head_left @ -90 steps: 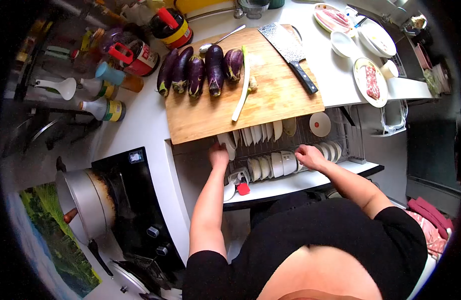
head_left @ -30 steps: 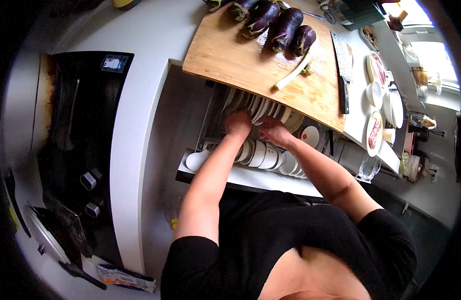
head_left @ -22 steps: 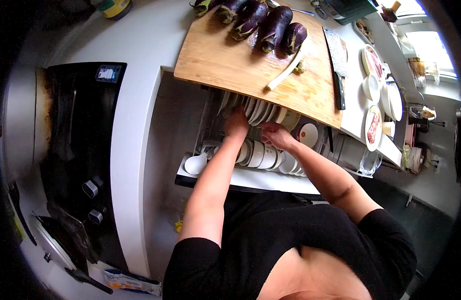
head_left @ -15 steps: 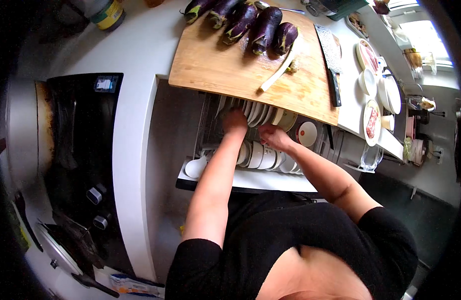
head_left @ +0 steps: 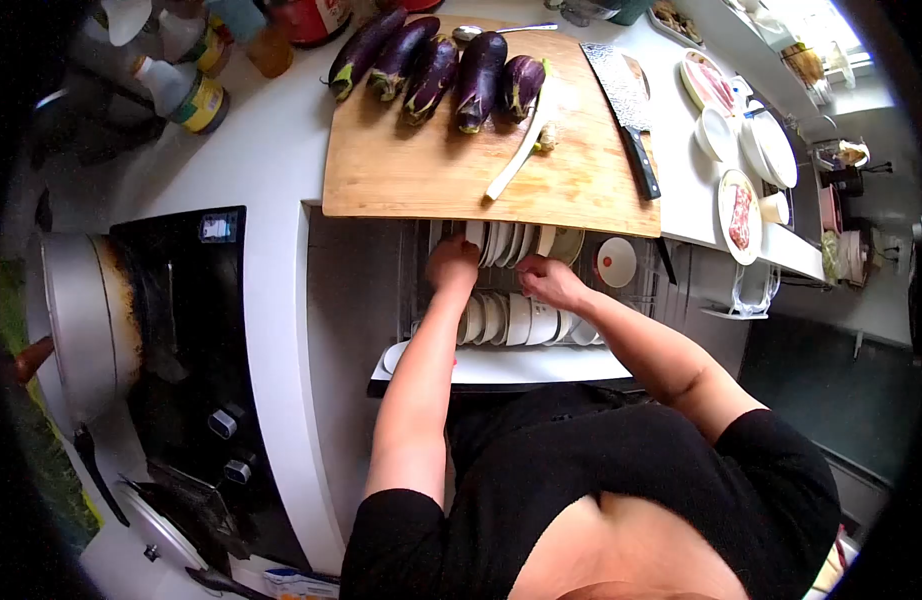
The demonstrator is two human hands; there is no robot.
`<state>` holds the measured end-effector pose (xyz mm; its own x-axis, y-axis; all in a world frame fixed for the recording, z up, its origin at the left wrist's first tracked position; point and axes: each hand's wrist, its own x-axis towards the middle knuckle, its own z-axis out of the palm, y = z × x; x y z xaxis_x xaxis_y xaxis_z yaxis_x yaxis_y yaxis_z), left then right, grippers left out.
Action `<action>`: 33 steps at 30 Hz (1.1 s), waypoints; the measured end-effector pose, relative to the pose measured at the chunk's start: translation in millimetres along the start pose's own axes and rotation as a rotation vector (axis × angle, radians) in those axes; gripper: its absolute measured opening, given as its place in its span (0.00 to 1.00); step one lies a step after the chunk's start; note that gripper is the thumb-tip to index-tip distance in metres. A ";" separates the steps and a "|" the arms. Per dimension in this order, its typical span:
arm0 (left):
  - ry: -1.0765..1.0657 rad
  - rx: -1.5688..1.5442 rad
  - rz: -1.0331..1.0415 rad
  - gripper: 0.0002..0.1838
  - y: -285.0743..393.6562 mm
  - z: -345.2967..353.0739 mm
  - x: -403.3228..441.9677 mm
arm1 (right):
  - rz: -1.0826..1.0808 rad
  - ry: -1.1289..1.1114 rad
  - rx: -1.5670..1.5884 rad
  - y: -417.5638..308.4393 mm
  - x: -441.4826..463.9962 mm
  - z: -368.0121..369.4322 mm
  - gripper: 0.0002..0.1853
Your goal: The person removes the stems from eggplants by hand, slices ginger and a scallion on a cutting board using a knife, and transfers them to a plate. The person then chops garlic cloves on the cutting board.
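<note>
White plates (head_left: 504,244) stand on edge in a row in the open drawer, partly hidden under the cutting board. My left hand (head_left: 453,262) is at the row's left end, fingers curled at the rim of a plate (head_left: 473,233); its fingertips are hidden. Below the row's right part, my right hand (head_left: 546,280) is closed, fingers bent inward; whether anything is in them is hidden. Nearer my body, stacked white bowls (head_left: 516,318) lie tilted in the front rack. A white bowl with a red mark (head_left: 615,262) is right of my right hand.
Over the drawer juts a wooden cutting board (head_left: 411,180) with several eggplants (head_left: 479,85), a scallion piece (head_left: 516,165) and a cleaver (head_left: 621,110). A stove (head_left: 196,330) with a large pot (head_left: 81,320) is left. Plates of meat (head_left: 739,222) stand right.
The view has shifted, so the board and stove appear lower. My left hand has moved slightly down and left beside the plates. My right hand stays nearly in place, closed.
</note>
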<state>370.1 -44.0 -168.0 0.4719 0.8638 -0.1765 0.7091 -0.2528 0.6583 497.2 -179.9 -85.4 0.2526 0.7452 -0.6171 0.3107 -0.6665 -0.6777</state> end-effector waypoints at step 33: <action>-0.470 -0.142 1.005 0.03 133.1 -102.1 -162.0 | 0.425 0.047 1.139 21.0 -177.4 -24.0 0.10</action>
<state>334.5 -173.1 22.9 0.9692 0.0370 0.2436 -0.1579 -0.6656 0.7294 481.0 -325.6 19.4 0.1790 0.4469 -0.8765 -0.7813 -0.4769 -0.4028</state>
